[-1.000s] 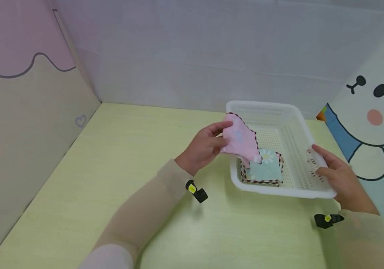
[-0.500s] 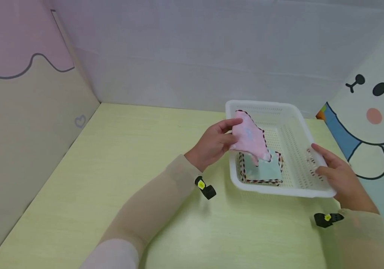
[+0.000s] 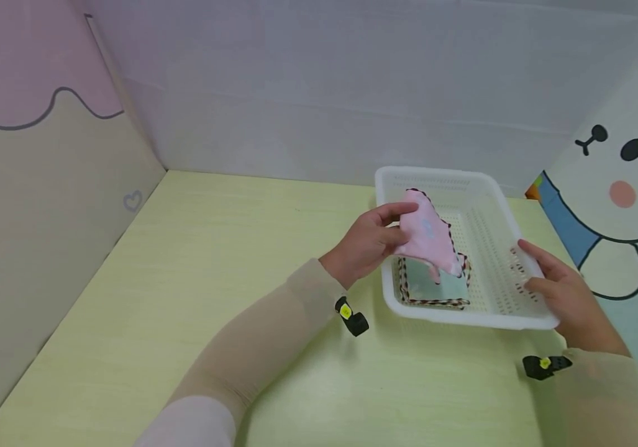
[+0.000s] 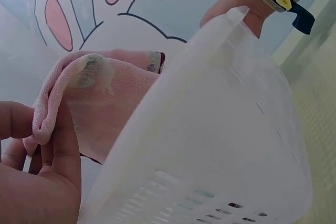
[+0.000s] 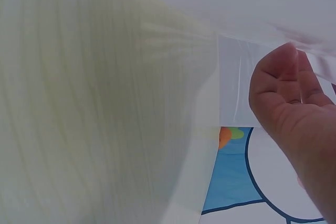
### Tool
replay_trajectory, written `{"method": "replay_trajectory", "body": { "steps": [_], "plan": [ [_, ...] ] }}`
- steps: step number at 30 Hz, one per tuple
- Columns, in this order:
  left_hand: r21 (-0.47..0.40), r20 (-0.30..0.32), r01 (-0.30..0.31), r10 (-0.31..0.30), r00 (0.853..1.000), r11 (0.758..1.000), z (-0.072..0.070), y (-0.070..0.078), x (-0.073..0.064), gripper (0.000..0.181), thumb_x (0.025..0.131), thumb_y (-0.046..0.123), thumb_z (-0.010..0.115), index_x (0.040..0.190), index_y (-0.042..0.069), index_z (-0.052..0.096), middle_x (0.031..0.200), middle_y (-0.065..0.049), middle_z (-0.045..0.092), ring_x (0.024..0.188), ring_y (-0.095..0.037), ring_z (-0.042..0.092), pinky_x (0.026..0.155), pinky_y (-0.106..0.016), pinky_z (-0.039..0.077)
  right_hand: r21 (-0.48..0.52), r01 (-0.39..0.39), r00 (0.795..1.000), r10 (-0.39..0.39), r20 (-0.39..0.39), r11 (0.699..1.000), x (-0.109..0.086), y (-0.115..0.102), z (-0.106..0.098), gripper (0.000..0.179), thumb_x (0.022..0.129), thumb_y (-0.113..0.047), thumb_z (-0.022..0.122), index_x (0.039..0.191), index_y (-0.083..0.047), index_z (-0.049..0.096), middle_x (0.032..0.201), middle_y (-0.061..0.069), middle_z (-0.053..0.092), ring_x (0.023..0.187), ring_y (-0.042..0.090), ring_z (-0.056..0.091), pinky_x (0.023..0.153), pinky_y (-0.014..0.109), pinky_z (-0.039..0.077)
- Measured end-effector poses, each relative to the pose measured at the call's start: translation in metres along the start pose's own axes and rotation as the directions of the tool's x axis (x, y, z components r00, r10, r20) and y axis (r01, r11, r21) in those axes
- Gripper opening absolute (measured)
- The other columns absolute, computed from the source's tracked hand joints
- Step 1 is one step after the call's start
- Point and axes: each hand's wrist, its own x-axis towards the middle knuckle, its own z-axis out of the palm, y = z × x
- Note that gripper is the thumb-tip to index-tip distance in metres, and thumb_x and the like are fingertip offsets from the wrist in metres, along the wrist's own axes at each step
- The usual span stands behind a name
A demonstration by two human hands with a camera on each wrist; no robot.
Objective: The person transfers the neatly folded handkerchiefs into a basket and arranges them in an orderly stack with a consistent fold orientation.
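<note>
A folded pink cloth [image 3: 429,233] with a dark-and-white stitched edge is pinched between the thumb and fingers of my left hand [image 3: 371,242], held over the white plastic basket [image 3: 500,248]. In the left wrist view the folded edge of the pink cloth [image 4: 105,87] lies between the thumb and fingers, above the basket's rim. Below it, inside the basket at the near left, a folded pale green cloth [image 3: 430,288] with a checked border lies partly covered from sight. My right hand [image 3: 570,295] grips the basket's right side, thumb and fingers at the rim.
The basket stands at the back right of a pale yellow-green table [image 3: 212,248]. A plain light wall [image 3: 319,93] rises behind the table, and a wall with a cartoon drawing [image 3: 620,186] is close on the right. Each wrist wears a small black camera.
My left hand has carried the pink cloth to the right, further over the basket and across the green cloth, dipping slightly at the end. The right hand and the basket have stayed put.
</note>
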Motion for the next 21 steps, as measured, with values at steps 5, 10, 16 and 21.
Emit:
{"method": "replay_trajectory", "body": {
  "steps": [5, 10, 16, 21],
  "plan": [
    [-0.006, 0.007, 0.016, -0.016, 1.000, 1.000, 0.011, 0.000, 0.000, 0.050, 0.094, -0.016, 0.054, 0.140, 0.003, 0.062, 0.118, -0.001, 0.059, 0.094, -0.018, 0.056, 0.072, -0.023, 0.049, -0.004, 0.011, 1.000, -0.011, 0.000, 1.000, -0.002, -0.001, 0.001, 0.077, 0.104, -0.006, 0.050, 0.163, -0.044, 0.019, 0.173, 0.003, 0.003, 0.118, 0.029, 0.049, 0.081, 0.046, 0.061],
    [0.006, 0.025, 0.023, -0.024, 0.999, 1.000, 0.020, -0.001, 0.001, 0.051, 0.093, -0.017, 0.054, 0.140, 0.002, 0.061, 0.115, -0.001, 0.059, 0.090, -0.017, 0.056, 0.070, -0.023, 0.049, 0.005, 0.007, 1.000, -0.007, -0.003, 1.000, -0.002, 0.000, 0.002, 0.076, 0.104, -0.007, 0.050, 0.162, -0.046, 0.021, 0.173, 0.001, 0.003, 0.120, 0.031, 0.049, 0.082, 0.049, 0.060],
    [0.004, 0.041, 0.033, -0.033, 0.999, 0.999, 0.028, -0.003, 0.004, 0.050, 0.093, -0.016, 0.055, 0.139, 0.003, 0.063, 0.119, 0.000, 0.060, 0.092, -0.018, 0.058, 0.070, -0.023, 0.050, -0.002, 0.000, 1.000, 0.000, -0.007, 1.000, 0.000, 0.001, 0.001, 0.076, 0.104, -0.008, 0.051, 0.162, -0.046, 0.021, 0.173, 0.004, 0.002, 0.124, 0.037, 0.047, 0.082, 0.049, 0.060],
    [0.066, 0.043, 0.035, -0.038, 0.998, 0.997, 0.035, -0.005, 0.007, 0.048, 0.093, -0.014, 0.058, 0.136, 0.005, 0.065, 0.118, 0.002, 0.062, 0.089, -0.017, 0.060, 0.069, -0.023, 0.050, -0.005, -0.008, 1.000, 0.008, -0.011, 1.000, 0.001, 0.001, 0.000, 0.075, 0.104, -0.009, 0.051, 0.162, -0.045, 0.020, 0.173, 0.004, 0.003, 0.122, 0.033, 0.048, 0.082, 0.048, 0.060]
  ]
}}
